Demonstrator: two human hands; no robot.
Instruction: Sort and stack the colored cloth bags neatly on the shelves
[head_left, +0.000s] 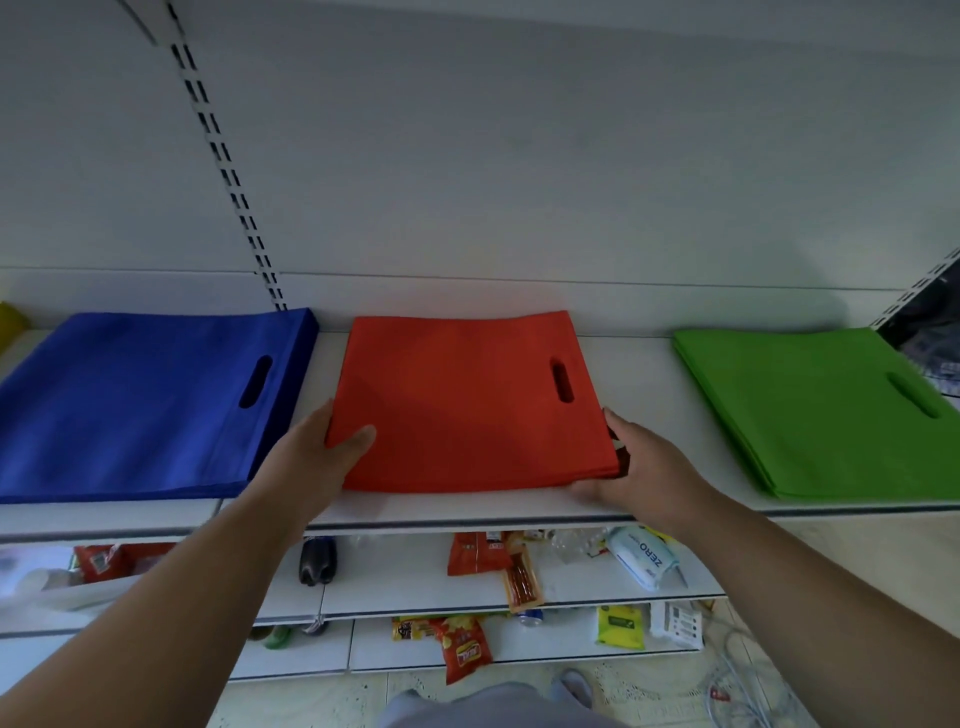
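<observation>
1. Stack of flat red cloth bags (467, 410) with a slot handle is lying at the centre of the white metal shelf (639, 364), its handle slot pointing toward 3 o'clock.
2. Left hand (322, 457) is gripping the stack's corner at 8 o'clock: the thumb is lying on the top bag and the fingers are curling under the edge.
3. Right hand (644, 467) is holding the stack's corner at 4 o'clock, with the fingers curling around the side edge and the thumb lying along the front edge.
4. Stack of flat blue cloth bags (145, 410) is lying at 9 o'clock from the red stack, near it but apart.
5. Stack of flat green cloth bags (821, 415) is lying at 3 o'clock from the red stack, well apart.
6. Snack packets (483, 556) and a white wipes pack (644, 558) are lying on the lower shelves, at 6 o'clock from the red stack.
</observation>
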